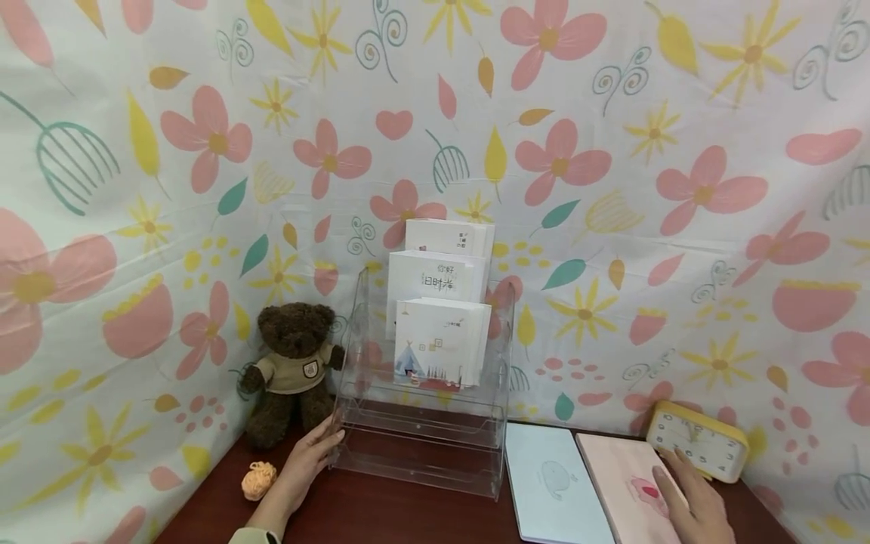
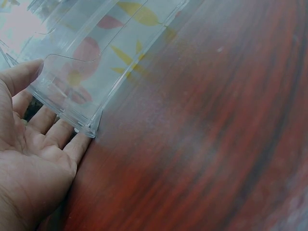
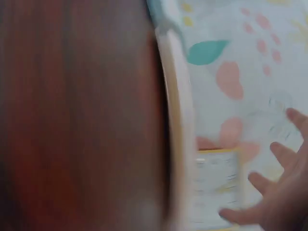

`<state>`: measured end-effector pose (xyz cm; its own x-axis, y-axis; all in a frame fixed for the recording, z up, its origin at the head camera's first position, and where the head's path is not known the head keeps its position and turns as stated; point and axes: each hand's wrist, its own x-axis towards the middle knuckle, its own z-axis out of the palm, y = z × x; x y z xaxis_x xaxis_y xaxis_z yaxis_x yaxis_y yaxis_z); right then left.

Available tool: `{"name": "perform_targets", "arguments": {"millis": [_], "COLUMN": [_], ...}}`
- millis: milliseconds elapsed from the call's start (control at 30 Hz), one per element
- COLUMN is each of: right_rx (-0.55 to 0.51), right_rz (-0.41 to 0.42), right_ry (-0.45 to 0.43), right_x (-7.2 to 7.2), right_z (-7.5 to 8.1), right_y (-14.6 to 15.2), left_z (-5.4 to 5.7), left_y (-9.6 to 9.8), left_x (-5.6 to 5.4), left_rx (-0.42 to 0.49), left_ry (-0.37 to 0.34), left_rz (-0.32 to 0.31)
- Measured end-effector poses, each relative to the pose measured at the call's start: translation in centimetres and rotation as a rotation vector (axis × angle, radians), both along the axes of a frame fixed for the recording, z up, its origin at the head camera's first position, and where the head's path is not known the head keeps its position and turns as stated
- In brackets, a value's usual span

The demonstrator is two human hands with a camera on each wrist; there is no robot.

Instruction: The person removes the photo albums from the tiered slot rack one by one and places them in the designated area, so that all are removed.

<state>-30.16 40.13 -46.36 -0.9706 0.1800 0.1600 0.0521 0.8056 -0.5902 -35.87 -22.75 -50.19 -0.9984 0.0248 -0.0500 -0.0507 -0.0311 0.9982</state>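
A clear acrylic stepped rack (image 1: 418, 429) stands upright on the table, with white illustrated booklets (image 1: 435, 332) in its upper tiers. My left hand (image 1: 302, 470) holds the rack's lower left side; in the left wrist view the thumb (image 2: 24, 76) lies on one side of the panel and the fingers on the other. To the right, my right hand (image 1: 700, 502) hovers over or touches a pink notebook (image 1: 605, 457), its fingers spread; contact cannot be told. Beside that notebook lies a light-blue notebook (image 1: 544, 446). The right wrist view is blurred.
A brown teddy bear (image 1: 292, 381) sits left of the rack, and a small orange yarn-like ball (image 1: 258, 481) lies before it. At the back right a yellow-framed clock (image 1: 700, 438) stands by the pink notebook. Patterned cloth (image 1: 578, 227) hangs behind the dark red table (image 1: 367, 510).
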Motion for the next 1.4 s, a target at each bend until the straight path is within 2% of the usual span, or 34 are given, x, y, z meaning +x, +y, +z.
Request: {"name": "perform_targets", "arguments": {"millis": [100,200,233,333,433,600,667,867,1100,1233,1400], "right_rx": [0.01,0.034,0.03,0.043,0.061,0.126,0.153,0.258,0.418,0.473,0.513], "right_rz": [0.135,0.232,0.258,0.33,0.407,0.502,0.524,0.543,0.611,0.601,0.544], "right_ry": [0.168,0.403,0.445,0.558,0.633,0.757,0.781,0.758,0.784,0.711,0.599], "right_x": [0.4,0.7,0.7,0.5,-0.1,-1.3,-1.8,-3.4,-6.6,-7.9,-9.0], "right_z": [1.7,3.4,4.2,6.9,9.5,12.4,13.3,15.7,18.9,20.1,20.0], "right_y": [-2.4,-5.3,-6.4,-9.2,-11.6,-14.9,-16.2,-20.4,-25.4,-27.7,-29.9], "left_z": [-0.2,-0.2,-0.2,-0.2,-0.2,-0.1,0.1,0.4,0.2,0.0,-0.1], "left_y": [0.2,0.3,0.3,0.3,0.3,0.2,0.2,0.2,0.0,0.0,0.0], "left_x": [0.0,0.1,0.1,0.1,-0.1,-0.2,-0.3,-0.2,-0.2,-0.3,-0.2], "left_rx": [0.0,-0.002,-0.002,0.004,0.009,0.005,0.003,-0.001,0.001,0.008,0.005], "left_ry": [0.005,0.007,0.009,0.008,0.01,0.01,0.011,0.009,-0.004,-0.006,-0.007], "left_rz": [-0.002,0.005,0.005,0.003,-0.004,-0.006,-0.008,-0.004,-0.001,-0.006,-0.01]}}
